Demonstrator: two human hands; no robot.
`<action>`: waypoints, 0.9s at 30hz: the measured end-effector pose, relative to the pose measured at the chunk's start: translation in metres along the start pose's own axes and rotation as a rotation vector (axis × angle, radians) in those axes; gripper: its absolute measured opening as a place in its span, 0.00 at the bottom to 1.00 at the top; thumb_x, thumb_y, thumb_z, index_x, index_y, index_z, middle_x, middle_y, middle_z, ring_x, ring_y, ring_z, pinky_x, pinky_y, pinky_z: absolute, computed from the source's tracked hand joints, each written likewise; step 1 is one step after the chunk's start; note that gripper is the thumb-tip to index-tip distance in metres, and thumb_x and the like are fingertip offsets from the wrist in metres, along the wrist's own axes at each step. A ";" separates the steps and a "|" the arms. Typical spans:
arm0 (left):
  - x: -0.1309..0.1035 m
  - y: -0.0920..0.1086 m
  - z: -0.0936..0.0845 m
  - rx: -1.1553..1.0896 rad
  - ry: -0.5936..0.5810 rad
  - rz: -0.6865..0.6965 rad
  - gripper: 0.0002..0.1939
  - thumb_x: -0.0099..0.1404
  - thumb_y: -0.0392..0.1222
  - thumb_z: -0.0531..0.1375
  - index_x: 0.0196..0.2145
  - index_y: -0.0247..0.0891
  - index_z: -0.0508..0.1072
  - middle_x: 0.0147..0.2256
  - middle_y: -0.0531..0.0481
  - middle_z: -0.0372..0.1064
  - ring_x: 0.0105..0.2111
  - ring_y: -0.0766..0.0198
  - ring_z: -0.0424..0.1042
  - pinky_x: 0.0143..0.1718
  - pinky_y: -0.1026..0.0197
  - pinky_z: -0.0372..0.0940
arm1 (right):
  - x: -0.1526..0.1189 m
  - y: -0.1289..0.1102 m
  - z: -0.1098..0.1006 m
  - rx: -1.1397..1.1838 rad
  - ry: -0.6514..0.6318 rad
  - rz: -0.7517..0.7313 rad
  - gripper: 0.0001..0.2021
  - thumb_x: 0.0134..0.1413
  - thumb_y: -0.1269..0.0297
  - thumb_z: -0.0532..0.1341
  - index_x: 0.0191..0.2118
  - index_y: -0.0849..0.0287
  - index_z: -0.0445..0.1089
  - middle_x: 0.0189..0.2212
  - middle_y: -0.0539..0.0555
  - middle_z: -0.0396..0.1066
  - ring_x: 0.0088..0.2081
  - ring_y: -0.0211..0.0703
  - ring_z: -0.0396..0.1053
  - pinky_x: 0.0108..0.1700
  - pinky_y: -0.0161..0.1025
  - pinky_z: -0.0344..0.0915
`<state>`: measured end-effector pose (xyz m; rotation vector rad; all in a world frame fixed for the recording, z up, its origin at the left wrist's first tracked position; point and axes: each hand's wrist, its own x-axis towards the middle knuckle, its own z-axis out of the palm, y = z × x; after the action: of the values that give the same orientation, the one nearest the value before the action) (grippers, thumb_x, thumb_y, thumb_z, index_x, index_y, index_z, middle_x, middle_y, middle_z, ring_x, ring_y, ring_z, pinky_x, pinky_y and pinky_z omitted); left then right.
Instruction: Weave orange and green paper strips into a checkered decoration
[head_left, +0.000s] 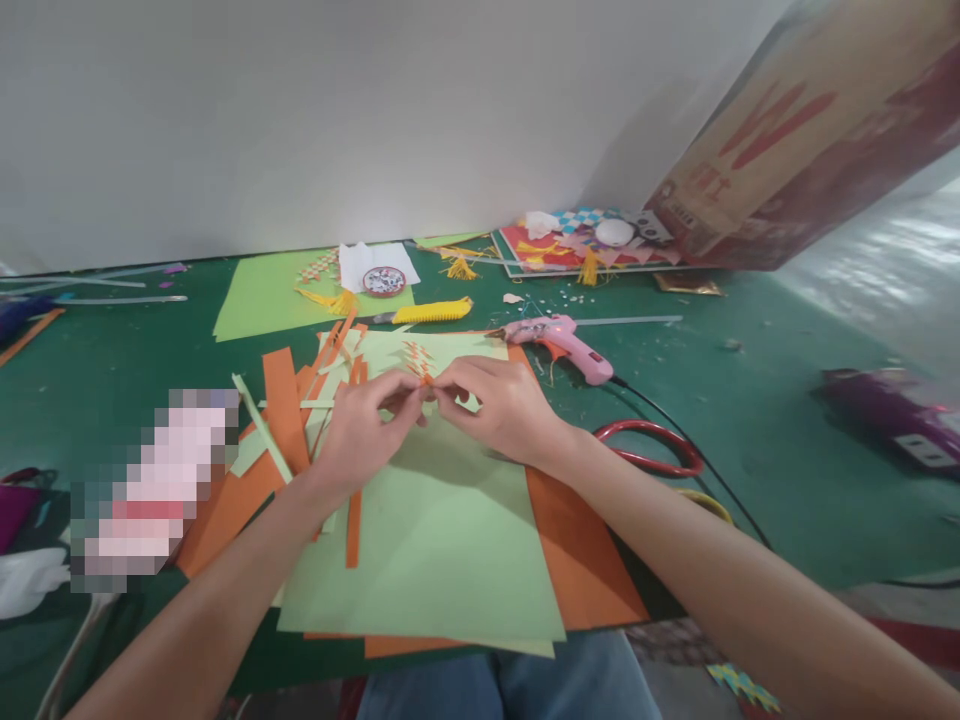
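Both hands meet over a stack of pale green paper [450, 540], pinching a small woven piece of orange and pale paper strips [418, 354]. My left hand [371, 415] grips its near end from the left, thumb against fingers. On the other side, my right hand [495, 400] pinches the same end, fingertips almost touching those of the left. The woven part points away from me; its held end is mostly hidden by the fingers. Loose orange paper strips [354, 520] and an orange sheet [574, 540] lie beside and under the green paper.
Beyond the hands lie a yellow utility knife [433, 311] and a pink glue gun [566, 345] with a black cord. A red loop handle [694, 455] shows beside my right forearm. A pixelated object [161, 490] lies left; a paper bag [802, 130] stands back right.
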<state>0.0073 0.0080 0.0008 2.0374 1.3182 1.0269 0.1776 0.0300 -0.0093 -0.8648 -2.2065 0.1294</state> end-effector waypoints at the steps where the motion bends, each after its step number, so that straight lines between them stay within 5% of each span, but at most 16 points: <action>1: 0.000 0.000 0.000 0.005 -0.002 -0.001 0.05 0.62 0.36 0.54 0.28 0.39 0.68 0.22 0.57 0.72 0.23 0.68 0.75 0.28 0.67 0.66 | 0.000 0.000 0.000 0.007 -0.004 0.006 0.08 0.53 0.71 0.52 0.27 0.60 0.66 0.21 0.51 0.69 0.24 0.34 0.62 0.28 0.33 0.55; 27: 0.000 0.002 0.000 -0.082 -0.018 -0.070 0.05 0.60 0.38 0.55 0.27 0.39 0.67 0.23 0.55 0.70 0.24 0.67 0.74 0.29 0.66 0.67 | 0.001 -0.002 0.001 0.089 -0.040 0.119 0.07 0.50 0.70 0.52 0.25 0.58 0.62 0.21 0.49 0.67 0.24 0.33 0.61 0.28 0.33 0.53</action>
<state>0.0086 0.0071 0.0026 1.9226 1.3070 1.0128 0.1751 0.0293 -0.0088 -0.9507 -2.1687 0.3016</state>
